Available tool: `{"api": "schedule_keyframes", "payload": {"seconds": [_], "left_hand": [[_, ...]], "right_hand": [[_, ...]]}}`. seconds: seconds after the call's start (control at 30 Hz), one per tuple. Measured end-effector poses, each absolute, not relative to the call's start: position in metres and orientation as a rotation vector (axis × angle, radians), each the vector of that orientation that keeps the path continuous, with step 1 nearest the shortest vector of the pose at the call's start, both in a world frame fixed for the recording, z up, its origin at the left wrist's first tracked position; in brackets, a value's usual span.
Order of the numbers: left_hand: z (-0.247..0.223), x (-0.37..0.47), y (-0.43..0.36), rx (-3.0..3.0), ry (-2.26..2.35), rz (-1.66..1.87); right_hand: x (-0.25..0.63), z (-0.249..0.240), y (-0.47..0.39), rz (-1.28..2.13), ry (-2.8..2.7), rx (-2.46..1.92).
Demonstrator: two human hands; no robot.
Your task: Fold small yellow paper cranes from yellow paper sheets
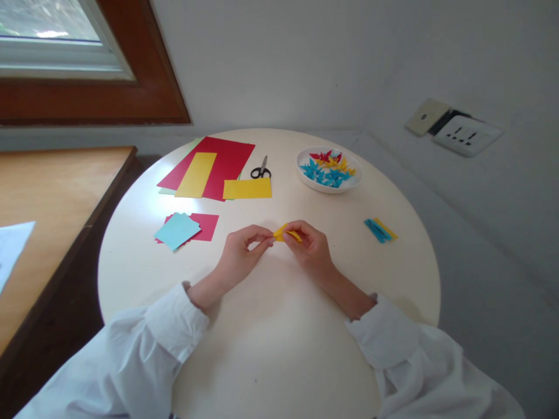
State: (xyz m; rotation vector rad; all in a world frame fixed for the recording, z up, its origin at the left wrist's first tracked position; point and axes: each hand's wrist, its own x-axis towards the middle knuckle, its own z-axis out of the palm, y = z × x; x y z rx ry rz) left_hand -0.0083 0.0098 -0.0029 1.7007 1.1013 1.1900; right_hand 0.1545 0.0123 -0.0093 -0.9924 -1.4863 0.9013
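Observation:
Both hands pinch a small folded piece of yellow paper [280,233] above the middle of the white round table. My left hand [244,247] grips its left end between thumb and fingertips. At the other side my right hand [311,247] holds the paper, with a yellow flap showing beyond the thumb. The fingers partly cover the folds. Beyond the hands, a white dish [329,190] contains several small folded paper pieces [325,174] in blue, yellow and red.
Black-handled scissors [261,170] lie behind a yellow paper strip [247,188]. Red sheets [227,157] and another yellow strip [195,174] are at the back left. Light-blue squares [177,230] lie over red paper [207,227]. Folded blue strips [378,230] rest at right. The table [271,349] adjoins the wall.

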Motion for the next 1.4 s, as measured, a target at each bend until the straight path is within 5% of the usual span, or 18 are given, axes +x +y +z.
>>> {"api": "schedule_keyframes", "payload": {"seconds": [0.7, 1.4], "left_hand": [[0.017, -0.004, 0.009, 1.206, 1.024, 1.072], [0.006, -0.007, 0.007, 1.552, 1.154, 1.212]], "right_hand": [[0.155, -0.009, 0.013, 0.731, -1.480, -0.991], [0.152, -0.008, 0.009, 0.686, -1.542, -1.039]]}}
